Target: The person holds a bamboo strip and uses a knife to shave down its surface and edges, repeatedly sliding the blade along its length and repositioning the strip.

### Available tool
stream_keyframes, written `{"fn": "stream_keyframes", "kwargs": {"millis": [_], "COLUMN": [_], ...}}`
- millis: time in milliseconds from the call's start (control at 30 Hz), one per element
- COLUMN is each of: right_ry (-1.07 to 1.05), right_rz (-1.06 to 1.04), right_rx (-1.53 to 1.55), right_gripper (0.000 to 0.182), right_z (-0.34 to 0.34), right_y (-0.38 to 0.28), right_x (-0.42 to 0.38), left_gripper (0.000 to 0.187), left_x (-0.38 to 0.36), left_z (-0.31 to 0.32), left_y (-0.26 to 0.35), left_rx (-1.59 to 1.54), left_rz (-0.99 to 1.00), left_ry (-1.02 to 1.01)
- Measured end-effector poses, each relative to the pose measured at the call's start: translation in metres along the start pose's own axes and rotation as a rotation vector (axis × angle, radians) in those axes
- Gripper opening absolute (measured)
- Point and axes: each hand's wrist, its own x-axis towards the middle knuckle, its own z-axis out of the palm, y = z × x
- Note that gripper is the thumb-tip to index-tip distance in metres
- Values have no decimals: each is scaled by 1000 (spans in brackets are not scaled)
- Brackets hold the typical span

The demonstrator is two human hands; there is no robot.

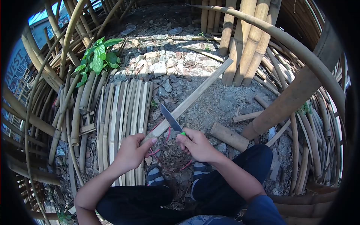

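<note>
My left hand point(132, 150) is closed round the near end of a long, flat bamboo strip point(198, 92), which slants up to the right. In my right hand point(195, 144) is a knife point(171, 119) with a green part at its handle. Its dark blade points up and left and lies across the strip, a little beyond my left hand. Whether the edge touches the strip cannot be made out. Pink string point(168, 134) shows behind and below the strip, near both hands.
Split bamboo strips point(125, 108) lie side by side at the left, beside a green leafy plant point(98, 57). A short bamboo piece point(229, 136) lies right of my knife hand. Thick bamboo poles point(290, 97) lean at the right. Broken stones point(161, 62) cover the ground ahead.
</note>
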Motion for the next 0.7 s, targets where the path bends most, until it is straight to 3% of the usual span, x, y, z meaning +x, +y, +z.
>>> {"fn": "stream_keyframes", "kwargs": {"millis": [67,167,200,333,433,500,567,633,700], "right_ry": [-138,-118,-112,-89,-25,128,85,-170,-173], "right_rz": [65,185,195,199,152,198,203,251,253], "right_rx": [418,434,354,350,279,389,389,417,434], "right_gripper": [40,45,53,54,54,53,53,53,53], "right_z": [25,34,31,32,25,7,3,21,30], "right_y": [3,3,3,1,0,-3,-4,-8,-4], "right_x": [-3,-7,-8,-13,-14,-7,-10,-20,-21], "left_gripper": [45,45,47,49,50,50,49,49,48], "left_x": [-4,-9,-10,-4,-9,-10,-6,-4,-4], "left_z": [1,1,1,7,3,1,4,6,5], "left_y": [7,10,11,-5,3,7,1,0,0], "left_rx": [15,28,41,93,60,33,36,50,33], "left_rz": [31,40,24,97,70,51,42,35,45], "left_ry": [9,-14,-22,-31,-70,-45,-66,-88,-118]}}
